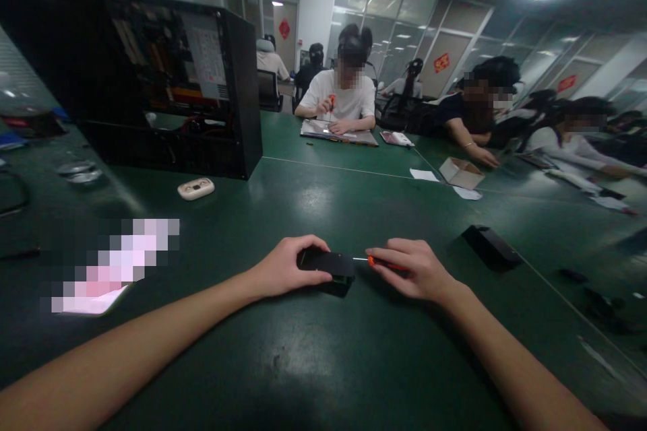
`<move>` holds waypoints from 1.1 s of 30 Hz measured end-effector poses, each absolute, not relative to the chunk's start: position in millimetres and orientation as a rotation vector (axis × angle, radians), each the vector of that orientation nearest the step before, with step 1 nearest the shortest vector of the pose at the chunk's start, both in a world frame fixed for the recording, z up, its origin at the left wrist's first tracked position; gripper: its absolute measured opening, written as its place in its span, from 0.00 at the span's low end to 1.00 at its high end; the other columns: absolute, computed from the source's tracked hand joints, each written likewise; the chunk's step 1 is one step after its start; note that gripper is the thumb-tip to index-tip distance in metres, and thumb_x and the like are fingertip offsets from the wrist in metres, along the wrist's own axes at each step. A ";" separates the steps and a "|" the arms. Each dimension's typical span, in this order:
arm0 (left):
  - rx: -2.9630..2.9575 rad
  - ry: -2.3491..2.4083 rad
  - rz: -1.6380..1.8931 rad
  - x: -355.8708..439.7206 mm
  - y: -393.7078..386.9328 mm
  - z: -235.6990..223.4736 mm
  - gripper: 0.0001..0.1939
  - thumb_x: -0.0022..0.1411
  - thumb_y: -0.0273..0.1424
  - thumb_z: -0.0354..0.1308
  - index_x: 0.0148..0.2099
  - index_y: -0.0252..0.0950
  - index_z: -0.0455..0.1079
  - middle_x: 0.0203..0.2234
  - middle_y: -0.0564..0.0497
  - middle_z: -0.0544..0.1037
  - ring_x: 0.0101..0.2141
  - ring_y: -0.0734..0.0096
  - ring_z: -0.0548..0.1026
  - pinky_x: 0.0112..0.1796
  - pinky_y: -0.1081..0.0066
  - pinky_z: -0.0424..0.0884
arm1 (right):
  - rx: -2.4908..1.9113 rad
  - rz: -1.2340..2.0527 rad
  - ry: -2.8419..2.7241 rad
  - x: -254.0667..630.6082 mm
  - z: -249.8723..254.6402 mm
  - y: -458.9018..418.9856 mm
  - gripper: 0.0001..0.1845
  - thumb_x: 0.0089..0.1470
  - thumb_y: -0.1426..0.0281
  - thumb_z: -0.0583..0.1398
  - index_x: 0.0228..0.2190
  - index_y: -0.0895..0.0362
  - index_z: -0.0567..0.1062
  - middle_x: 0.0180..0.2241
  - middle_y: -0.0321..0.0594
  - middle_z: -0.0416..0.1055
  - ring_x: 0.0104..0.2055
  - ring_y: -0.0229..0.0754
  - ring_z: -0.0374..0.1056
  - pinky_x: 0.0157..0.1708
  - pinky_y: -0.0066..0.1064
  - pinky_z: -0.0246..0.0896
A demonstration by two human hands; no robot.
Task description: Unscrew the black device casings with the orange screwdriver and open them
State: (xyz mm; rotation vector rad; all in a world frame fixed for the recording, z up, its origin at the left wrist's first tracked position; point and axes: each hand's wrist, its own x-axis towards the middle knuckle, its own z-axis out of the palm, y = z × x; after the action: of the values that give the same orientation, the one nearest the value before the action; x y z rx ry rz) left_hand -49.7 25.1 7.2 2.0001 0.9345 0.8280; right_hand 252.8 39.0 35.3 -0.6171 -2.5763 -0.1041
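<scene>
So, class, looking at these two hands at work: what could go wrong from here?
The screwdriver in the right hand points toward the left hand, so a slip might jab it. Only the left hand steadies the black case, which could twist if pushed. The green part showing at its near side might get scratched if the screwdriver strays.

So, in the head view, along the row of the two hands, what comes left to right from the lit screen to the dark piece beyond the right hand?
Lit screen → left hand → black casing → screwdriver → right hand → black box-like piece.
</scene>
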 end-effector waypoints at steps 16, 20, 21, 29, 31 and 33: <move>2.023 0.969 0.808 -46.1 22.6 5.7 0.22 0.56 0.42 0.69 0.49 0.37 0.74 0.41 0.49 0.80 0.41 0.60 0.77 0.42 0.65 0.70 | -0.593 -0.136 -2.539 246.9 29.8 36.5 0.13 0.62 0.69 0.59 0.46 0.60 0.78 0.27 0.39 0.71 0.26 0.35 0.64 0.26 0.28 0.56; 2.023 0.980 0.797 -46.0 22.7 5.9 0.22 0.56 0.43 0.69 0.49 0.37 0.74 0.42 0.48 0.80 0.42 0.59 0.77 0.43 0.64 0.71 | -0.589 -0.138 -2.507 249.6 33.1 36.0 0.12 0.61 0.70 0.59 0.45 0.59 0.79 0.26 0.38 0.71 0.25 0.35 0.63 0.25 0.28 0.55; 2.022 0.984 0.797 -46.0 22.7 5.9 0.22 0.56 0.43 0.69 0.49 0.37 0.74 0.42 0.48 0.80 0.42 0.59 0.77 0.43 0.64 0.71 | -0.585 -0.137 -2.497 249.8 33.5 36.0 0.12 0.61 0.70 0.59 0.44 0.59 0.79 0.26 0.38 0.71 0.25 0.35 0.63 0.24 0.28 0.55; 2.002 0.973 0.788 -46.7 22.9 6.8 0.22 0.56 0.42 0.69 0.49 0.37 0.74 0.42 0.48 0.80 0.42 0.59 0.77 0.44 0.63 0.71 | -0.553 -0.030 -2.413 249.3 30.5 37.5 0.12 0.59 0.73 0.60 0.43 0.60 0.80 0.25 0.39 0.71 0.24 0.35 0.64 0.23 0.28 0.57; 1.993 0.980 0.787 -46.9 23.0 6.8 0.22 0.55 0.42 0.70 0.49 0.37 0.74 0.43 0.47 0.80 0.42 0.58 0.78 0.44 0.63 0.71 | -0.560 0.030 -2.373 247.4 30.4 37.6 0.11 0.60 0.73 0.59 0.42 0.59 0.80 0.25 0.38 0.72 0.23 0.35 0.65 0.23 0.27 0.57; 1.988 0.990 0.788 -47.2 23.0 6.5 0.23 0.55 0.42 0.70 0.49 0.37 0.74 0.43 0.47 0.81 0.43 0.58 0.78 0.44 0.63 0.71 | -0.584 0.087 -2.346 245.9 30.7 37.7 0.11 0.60 0.73 0.58 0.41 0.58 0.80 0.26 0.39 0.74 0.24 0.34 0.66 0.23 0.26 0.59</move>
State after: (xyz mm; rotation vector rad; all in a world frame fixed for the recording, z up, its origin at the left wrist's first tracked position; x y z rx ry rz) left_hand -47.2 23.0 6.5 1.9875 0.9896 0.7881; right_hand 245.9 37.7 30.7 -0.5842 -2.3464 0.0868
